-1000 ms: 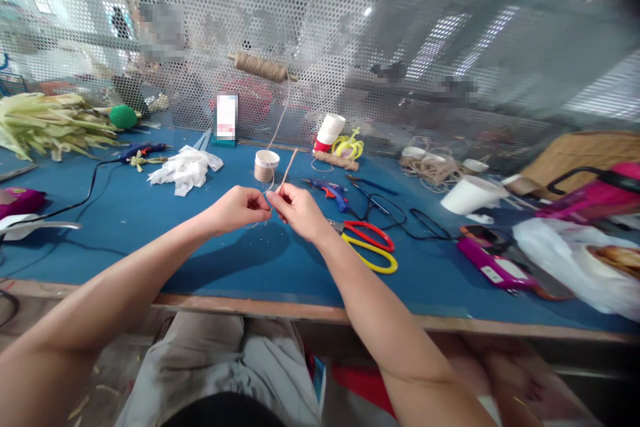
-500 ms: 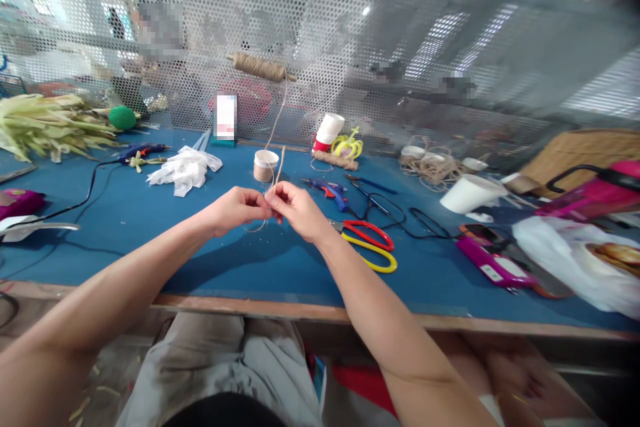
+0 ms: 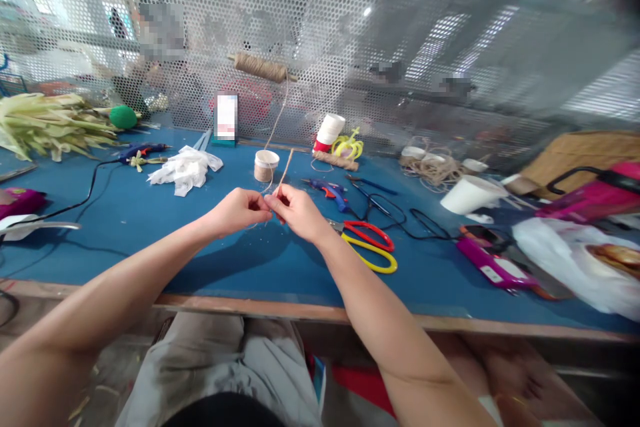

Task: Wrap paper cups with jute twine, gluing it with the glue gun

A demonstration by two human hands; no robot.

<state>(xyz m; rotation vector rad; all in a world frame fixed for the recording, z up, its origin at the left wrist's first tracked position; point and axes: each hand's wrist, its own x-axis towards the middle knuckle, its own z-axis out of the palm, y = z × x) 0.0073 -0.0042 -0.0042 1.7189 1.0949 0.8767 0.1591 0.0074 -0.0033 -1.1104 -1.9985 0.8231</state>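
My left hand (image 3: pixel 239 211) is closed in a pinch just above the blue table, its fingertips meeting those of my right hand (image 3: pixel 297 212). A thin tan stem (image 3: pixel 287 167), which looks wrapped in twine, sticks up from my right fingers and leans right. Thin twine (image 3: pixel 277 121) hangs from a twine spool (image 3: pixel 260 67) on the mesh panel and runs down to my fingers, where a loop shows. What lies between the fingertips is mostly hidden. Behind my hands stands a small white-rimmed cup (image 3: pixel 266 166) with a tan wrapped side.
Red-and-yellow-handled scissors (image 3: pixel 373 247) and a blue glue gun (image 3: pixel 327 192) lie right of my hands. White plastic (image 3: pixel 185 169) and another glue gun (image 3: pixel 143 151) are left. A phone (image 3: pixel 226 118) stands behind. Farther right are a magenta device (image 3: pixel 493 263) and a plastic bag (image 3: pixel 560 260).
The stem's top has tilted to the right and sits slightly lower. The twine loop by my fingers has shifted. Both hands have stayed nearly in place.
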